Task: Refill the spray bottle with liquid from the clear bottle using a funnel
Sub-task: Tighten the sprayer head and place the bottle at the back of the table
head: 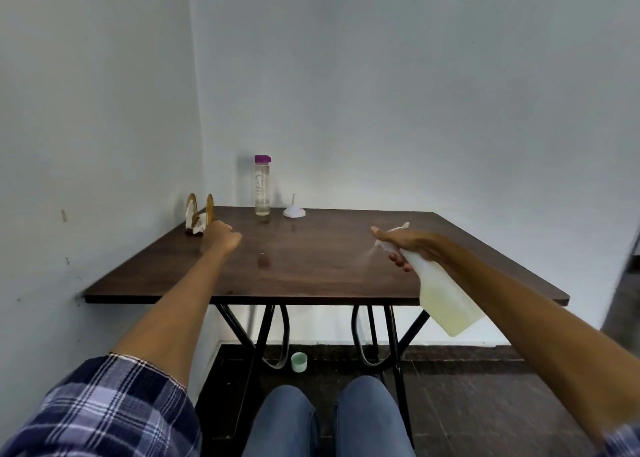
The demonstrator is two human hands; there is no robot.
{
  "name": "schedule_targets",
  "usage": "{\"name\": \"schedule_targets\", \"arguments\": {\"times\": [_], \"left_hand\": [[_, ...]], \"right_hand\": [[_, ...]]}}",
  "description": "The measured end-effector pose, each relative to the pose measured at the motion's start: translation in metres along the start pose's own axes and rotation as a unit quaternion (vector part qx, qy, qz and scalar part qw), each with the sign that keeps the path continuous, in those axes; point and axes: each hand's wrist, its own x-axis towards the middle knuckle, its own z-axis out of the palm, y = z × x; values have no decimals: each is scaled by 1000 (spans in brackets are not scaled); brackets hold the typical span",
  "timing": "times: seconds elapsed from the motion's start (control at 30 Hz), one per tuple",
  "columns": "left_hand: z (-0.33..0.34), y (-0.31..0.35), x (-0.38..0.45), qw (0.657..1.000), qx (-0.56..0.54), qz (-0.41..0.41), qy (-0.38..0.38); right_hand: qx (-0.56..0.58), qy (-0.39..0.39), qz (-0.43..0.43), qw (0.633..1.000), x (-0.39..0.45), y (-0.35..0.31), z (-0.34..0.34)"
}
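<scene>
My right hand (405,243) grips the neck and trigger of a white spray bottle (443,297), tilted with its nozzle toward the table's middle; pale yellowish liquid fills its lower part. A fine mist shows at the nozzle. The clear bottle (262,190) with a purple cap stands upright at the table's far edge, a little liquid at its bottom. A white funnel (294,210) rests upside down just right of it, spout up. My left hand (223,236) reaches over the table's far left, fingers curled, touching the tissue at the holder.
A dark wooden table (311,269) stands in a white-walled corner. A golden holder with white tissue (199,214) sits at its far left. A small wet spot (264,260) marks the middle. A green cap (299,362) lies on the floor under the table, near my knees.
</scene>
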Motion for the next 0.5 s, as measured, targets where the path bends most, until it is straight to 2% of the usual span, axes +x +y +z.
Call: {"name": "schedule_targets", "arguments": {"times": [0.1,0.2,0.33,0.5], "left_hand": [[4,7,4,1000,0,4,-5],[3,12,8,1000,6,13,2],[6,18,15,1000,5,15,1],[33,42,17,997,32,61,-28]], "right_hand": [[40,31,-24,998,-5,-8,-2],[20,55,-52,997,-11,-19,-13],[24,75,-40,996,-5,-29,-47],[198,173,-103,959,36,-41,-64]]}}
